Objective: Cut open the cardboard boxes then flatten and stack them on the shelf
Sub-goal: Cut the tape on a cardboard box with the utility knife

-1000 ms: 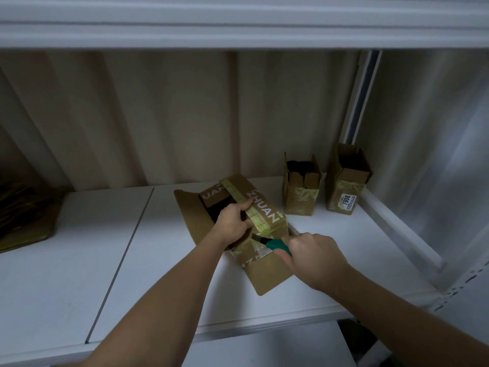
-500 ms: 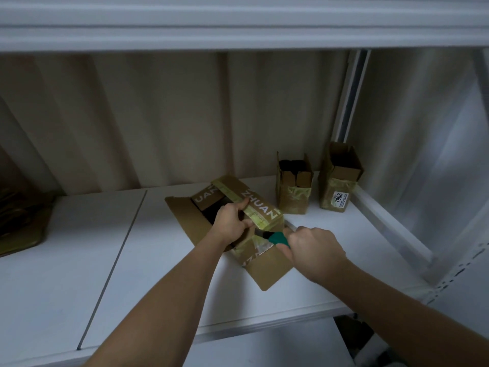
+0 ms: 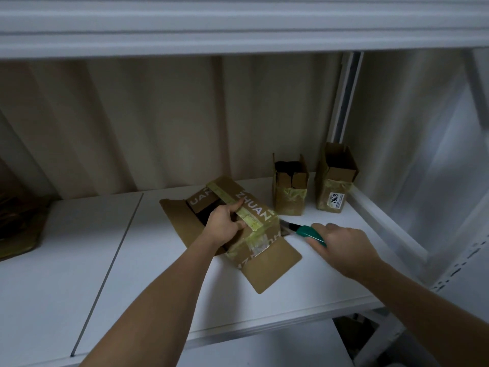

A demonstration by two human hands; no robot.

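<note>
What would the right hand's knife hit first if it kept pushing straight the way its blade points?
Most likely the taped box that the left hand holds: the right hand points the green knife up-left, its tip at the box's right end. Depth is hard to judge, so contact may already exist.

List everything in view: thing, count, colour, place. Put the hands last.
Taped box: one, brown with yellowish tape, lying mid-shelf, flaps open at both ends.
Small upright boxes: two, brown, open-topped, at the back right; one plain, one with a white label.
Utility knife: one, green handle, blade at the taped box's right end.
Flattened cardboard: brown, far left, count unclear.
Shelf: one, white.
Left hand: grips the taped box's top.
Right hand: holds the knife.
</note>
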